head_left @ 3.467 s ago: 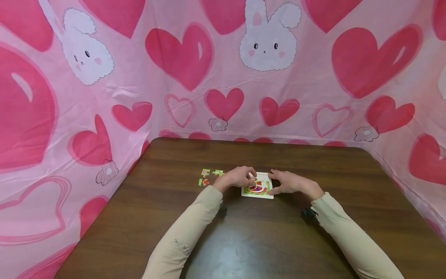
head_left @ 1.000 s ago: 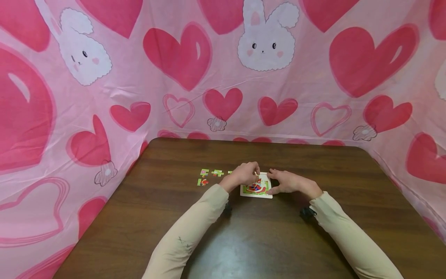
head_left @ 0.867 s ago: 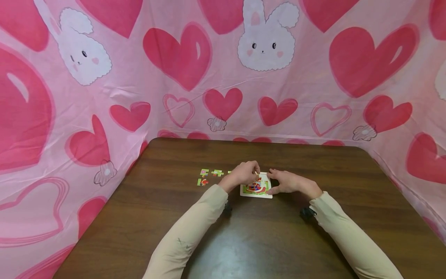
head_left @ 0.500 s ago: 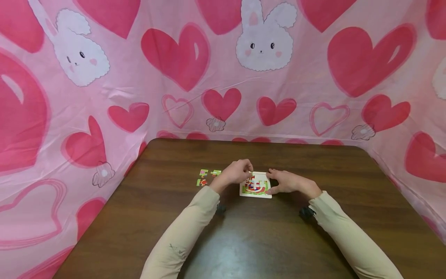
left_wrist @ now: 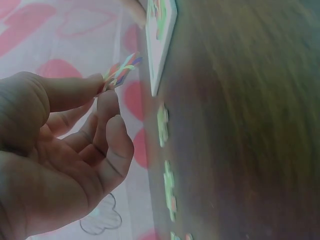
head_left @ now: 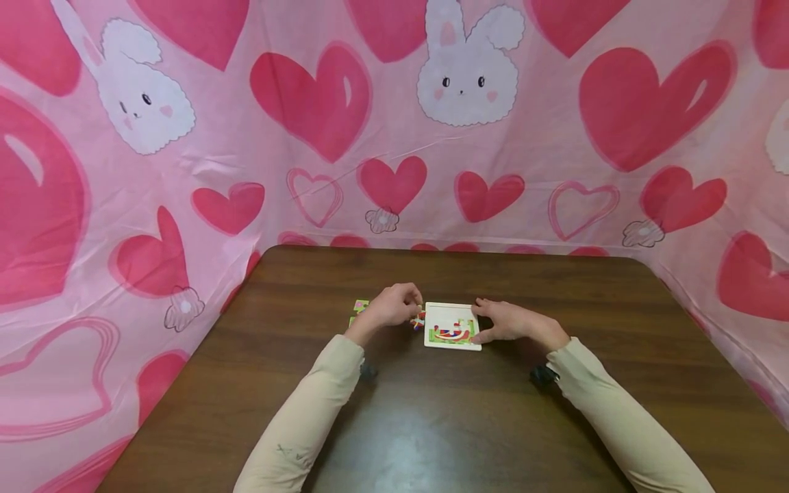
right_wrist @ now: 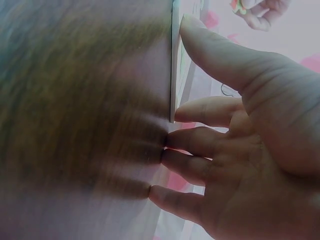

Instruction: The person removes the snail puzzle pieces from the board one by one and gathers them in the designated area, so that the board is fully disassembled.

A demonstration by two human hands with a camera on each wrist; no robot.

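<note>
My left hand pinches a colourful jigsaw piece between thumb and index finger, held up off the table to the left of the puzzle tray. The white-rimmed puzzle tray lies flat; pieces with a red, blue and green picture fill its lower part, and its upper part shows bare white. At the tray's right side rests my right hand, thumb and index finger touching the rim, the other fingertips down on the wood in the right wrist view.
Loose green-edged jigsaw pieces lie on the brown table left of the tray, partly hidden behind my left hand. In the left wrist view a row of pieces runs from the tray's corner. A pink heart-patterned cloth hangs behind the table.
My left hand has lifted a jigsaw piece out of the tray's upper part and carried it left, past the tray's edge. More bare white shows in the tray. My right hand stays put.
</note>
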